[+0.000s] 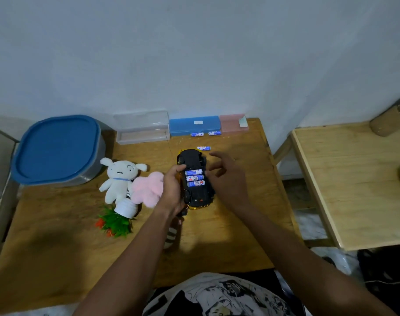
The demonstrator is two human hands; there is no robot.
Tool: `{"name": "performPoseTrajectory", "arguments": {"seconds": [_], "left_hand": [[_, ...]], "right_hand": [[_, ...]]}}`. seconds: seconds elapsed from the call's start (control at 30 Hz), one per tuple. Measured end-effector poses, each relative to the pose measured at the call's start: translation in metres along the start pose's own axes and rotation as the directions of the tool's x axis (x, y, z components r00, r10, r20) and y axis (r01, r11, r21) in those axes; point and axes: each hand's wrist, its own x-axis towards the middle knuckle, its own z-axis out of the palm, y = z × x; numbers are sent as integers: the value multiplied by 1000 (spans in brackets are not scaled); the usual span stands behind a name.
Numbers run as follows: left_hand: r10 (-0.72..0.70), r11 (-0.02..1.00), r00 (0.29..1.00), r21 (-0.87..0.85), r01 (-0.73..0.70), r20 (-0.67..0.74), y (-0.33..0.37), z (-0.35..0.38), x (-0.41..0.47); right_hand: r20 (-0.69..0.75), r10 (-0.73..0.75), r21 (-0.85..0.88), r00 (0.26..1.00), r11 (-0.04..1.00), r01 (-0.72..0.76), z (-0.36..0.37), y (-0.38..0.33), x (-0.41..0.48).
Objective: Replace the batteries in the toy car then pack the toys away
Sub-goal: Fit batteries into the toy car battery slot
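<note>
1. Shows the toy car (pixel 195 179) flipped belly-up near the middle of the wooden table (pixel 228 224), long axis pointing away from the body.
2. In its open battery bay, three batteries (pixel 195 178) lying crosswise, side by side.
3. Held along its left flank by the left hand (pixel 171 190), fingers curled over the edge.
4. Just right of the bay, the right hand (pixel 224 176), fingers loosely spread, holding nothing, kept apart from the left by the car between them.
5. Beyond the car's far end, one loose battery (pixel 204 148), nearer the right hand; two further batteries (pixel 197 134) against a blue case (pixel 194 125) by the wall.
6. Left of the car, a white plush (pixel 119 179) and a pink plush (pixel 147 188); farther left, a blue-lidded tub (pixel 57 149), probably for packing.
</note>
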Motion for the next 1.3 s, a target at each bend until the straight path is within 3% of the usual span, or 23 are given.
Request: {"name": "performPoseTrajectory", "arguments": {"seconds": [0.3, 0.5, 0.6, 0.87, 1.0, 1.1, 1.3], "left_hand": [[66, 996, 997, 57, -64, -41, -2, 21, -2], [341, 928, 940, 165, -333, -20, -4, 21, 0], [380, 905, 925, 198, -376, 20, 0, 25, -4], [299, 946, 954, 135, -296, -2, 2, 21, 0], [146, 986, 988, 91, -141, -47, 4, 17, 3], [94, 993, 996, 78, -93, -5, 5, 19, 4], [48, 997, 999, 57, -49, 23, 7, 24, 3]], "right_hand": [[-76, 50, 10, 996, 999, -49, 0, -17, 0], [-22, 149, 77, 989, 986, -147, 2, -29, 3], [30, 179, 136, 983, 974, -181, -3, -32, 6], [160, 245, 242, 956, 929, -278, -12, -29, 17], [145, 199, 243, 969, 942, -230, -15, -23, 20], [145, 176, 211, 974, 956, -204, -14, -24, 20], [168, 186, 370, 968, 898, -237, -15, -25, 15]]}}
